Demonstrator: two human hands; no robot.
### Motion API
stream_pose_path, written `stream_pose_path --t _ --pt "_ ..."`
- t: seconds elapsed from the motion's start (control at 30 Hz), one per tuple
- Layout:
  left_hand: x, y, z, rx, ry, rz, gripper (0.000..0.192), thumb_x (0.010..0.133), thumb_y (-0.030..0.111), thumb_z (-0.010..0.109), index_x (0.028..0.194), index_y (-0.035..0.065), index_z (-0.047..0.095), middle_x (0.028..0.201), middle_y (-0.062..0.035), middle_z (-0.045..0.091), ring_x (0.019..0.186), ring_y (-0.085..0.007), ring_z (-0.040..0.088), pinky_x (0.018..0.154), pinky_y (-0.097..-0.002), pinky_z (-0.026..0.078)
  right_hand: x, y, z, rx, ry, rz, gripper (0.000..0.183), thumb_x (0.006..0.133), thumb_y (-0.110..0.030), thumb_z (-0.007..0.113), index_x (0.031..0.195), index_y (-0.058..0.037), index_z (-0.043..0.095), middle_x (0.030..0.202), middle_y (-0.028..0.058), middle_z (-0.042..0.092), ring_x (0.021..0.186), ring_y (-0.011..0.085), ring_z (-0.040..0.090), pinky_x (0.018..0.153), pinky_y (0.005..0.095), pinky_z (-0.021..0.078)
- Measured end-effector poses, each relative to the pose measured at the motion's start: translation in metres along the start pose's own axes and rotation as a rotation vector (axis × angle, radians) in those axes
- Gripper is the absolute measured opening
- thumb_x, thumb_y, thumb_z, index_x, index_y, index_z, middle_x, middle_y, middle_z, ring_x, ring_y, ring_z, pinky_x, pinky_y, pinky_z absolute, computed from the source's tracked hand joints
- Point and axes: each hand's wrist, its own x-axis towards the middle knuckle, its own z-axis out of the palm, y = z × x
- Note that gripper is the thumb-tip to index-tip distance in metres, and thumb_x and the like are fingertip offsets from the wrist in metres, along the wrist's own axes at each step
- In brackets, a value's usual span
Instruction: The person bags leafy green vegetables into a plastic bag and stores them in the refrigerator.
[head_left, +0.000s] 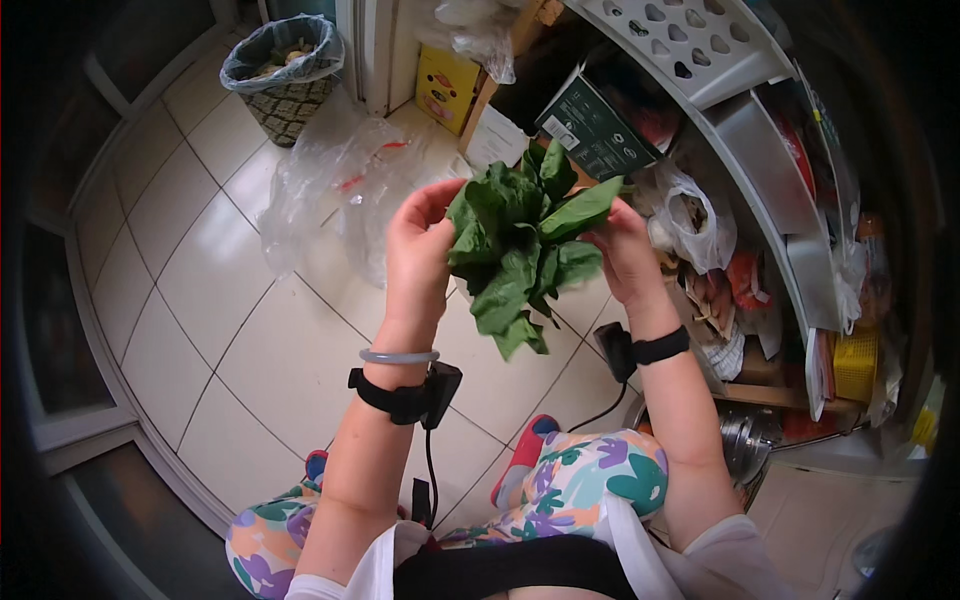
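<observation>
A bunch of dark green leafy vegetables (517, 240) is held up in front of me, above the tiled floor. My left hand (424, 232) grips its left side, thumb against the outer leaves. On the other side my right hand (621, 244) has hold of the leaves, its fingertips partly hidden behind them. The stems cannot be seen under the foliage. Beyond my left hand, crumpled clear plastic bags (322, 187) with red marks lie on the floor.
A patterned waste bin (281, 105) with a plastic liner stands at the far left. Along the right runs a shelf unit (750, 172) holding bags. A green box (600, 127) and a yellow box (446, 90) are at the back. Cables hang from black wrist devices (439, 394).
</observation>
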Motion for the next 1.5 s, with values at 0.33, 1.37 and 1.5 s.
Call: stream_pose_path --t 0.33,1.37,1.5 --pt "0.010 0.009 -0.010 0.814 0.055 0.394 0.023 0.076 -0.003 0.060 0.098 -0.0023 0.065 0.083 -0.0107 0.060 0.071 -0.0201 0.058 0.066 -0.0285 0.047 0.007 0.010 0.000 -0.291 -0.041 -0.235 0.010 0.092 -0.001 0.051 0.100 -0.0024 0.057 0.093 0.0014 0.061 0.084 0.0097 0.058 0.075 0.0224 0.0467" --pt "0.008 0.016 0.004 0.308 -0.119 0.002 0.010 0.090 0.008 0.058 0.094 -0.0016 0.058 0.084 -0.0007 0.059 0.075 -0.0072 0.053 0.066 -0.0225 0.045 0.010 0.006 0.001 -0.463 -0.051 -0.350 0.026 0.084 0.010 0.054 0.106 -0.0006 0.062 0.087 -0.0002 0.056 0.077 0.0090 0.057 0.062 0.0231 0.0472" --pt "0.012 0.016 0.007 0.316 -0.166 -0.012 0.011 0.090 0.008 0.058 0.097 -0.0013 0.057 0.084 -0.0007 0.059 0.075 -0.0072 0.054 0.067 -0.0217 0.044 0.013 0.009 -0.008 -0.818 -0.146 -0.587 0.025 0.082 0.007 0.058 0.105 -0.0009 0.061 0.082 0.0038 0.058 0.071 0.0123 0.057 0.064 0.0261 0.0470"
